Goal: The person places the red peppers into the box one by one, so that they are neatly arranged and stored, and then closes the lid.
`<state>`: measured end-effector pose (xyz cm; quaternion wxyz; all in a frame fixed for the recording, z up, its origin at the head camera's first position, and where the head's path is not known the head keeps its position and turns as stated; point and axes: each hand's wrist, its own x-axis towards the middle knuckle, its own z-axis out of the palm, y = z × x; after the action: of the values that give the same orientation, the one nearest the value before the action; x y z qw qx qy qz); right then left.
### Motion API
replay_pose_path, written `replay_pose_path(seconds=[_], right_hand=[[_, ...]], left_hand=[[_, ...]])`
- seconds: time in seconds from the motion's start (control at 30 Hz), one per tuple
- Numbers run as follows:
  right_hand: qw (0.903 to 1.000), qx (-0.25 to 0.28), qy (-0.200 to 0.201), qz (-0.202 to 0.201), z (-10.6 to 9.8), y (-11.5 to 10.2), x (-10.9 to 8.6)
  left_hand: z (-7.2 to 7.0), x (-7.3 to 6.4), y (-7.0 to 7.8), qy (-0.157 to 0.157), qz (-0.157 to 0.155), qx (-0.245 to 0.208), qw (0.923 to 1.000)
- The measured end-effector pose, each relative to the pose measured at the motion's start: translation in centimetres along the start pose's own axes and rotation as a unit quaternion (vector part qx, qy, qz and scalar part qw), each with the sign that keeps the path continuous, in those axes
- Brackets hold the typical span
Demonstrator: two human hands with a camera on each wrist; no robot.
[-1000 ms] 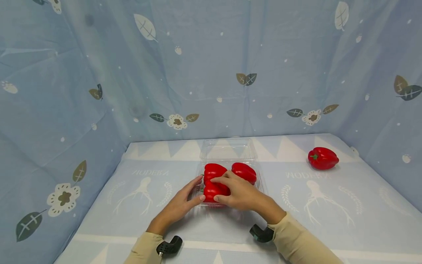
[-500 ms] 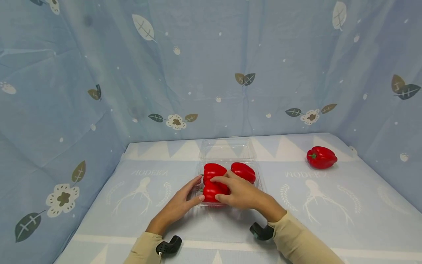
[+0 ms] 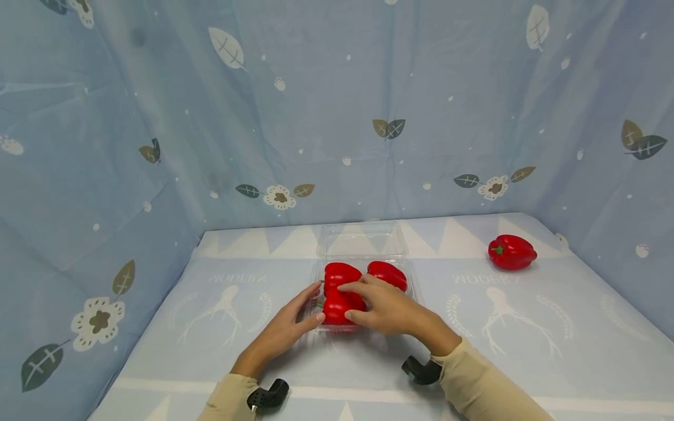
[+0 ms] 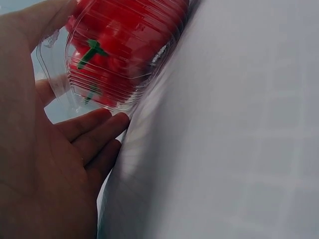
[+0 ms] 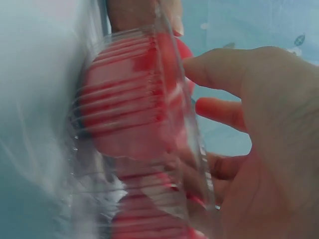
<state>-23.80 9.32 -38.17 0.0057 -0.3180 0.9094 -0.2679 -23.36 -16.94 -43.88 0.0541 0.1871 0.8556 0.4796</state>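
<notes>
A person in tan sleeves [image 3: 489,386] is leaning both arms over a pale patterned table [image 3: 174,351], where a clear plastic box [image 3: 413,292] is sitting near the middle with its lid [image 3: 363,241] lying back toward the curtain [image 3: 316,88]. Three red peppers are filling much of it: a front pepper [image 3: 336,311], a back left pepper [image 3: 339,273] just behind that one, and a back right pepper [image 3: 387,273].

The right hand [image 3: 391,307] is arching over the front pepper and gripping it, thumb on the near side and forefinger across the top. The left hand [image 3: 283,332] is holding thumb and fingers apart, with the thumb touching the box's left edge; it is clasping nothing. A spare pepper [image 3: 512,252] is lying well apart, far over to the right. Black cameras [image 3: 268,394] are sitting at both wrists.
</notes>
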Motion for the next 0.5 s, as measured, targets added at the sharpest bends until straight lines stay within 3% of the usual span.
replay_pose_path(seconds=[0.27,0.5], right_hand=[[0.9935,0.088,0.056,-0.047,-2.1,2.0,-0.6],[0.9863,0.097,0.133,-0.01,-4.1,5.3,-2.1]], left_hand=[[-0.1,-0.1,0.0,0.001,0.008,-0.012,0.9999],[0.0,0.0,-0.1,0.001,0.014,-0.019,0.9997]])
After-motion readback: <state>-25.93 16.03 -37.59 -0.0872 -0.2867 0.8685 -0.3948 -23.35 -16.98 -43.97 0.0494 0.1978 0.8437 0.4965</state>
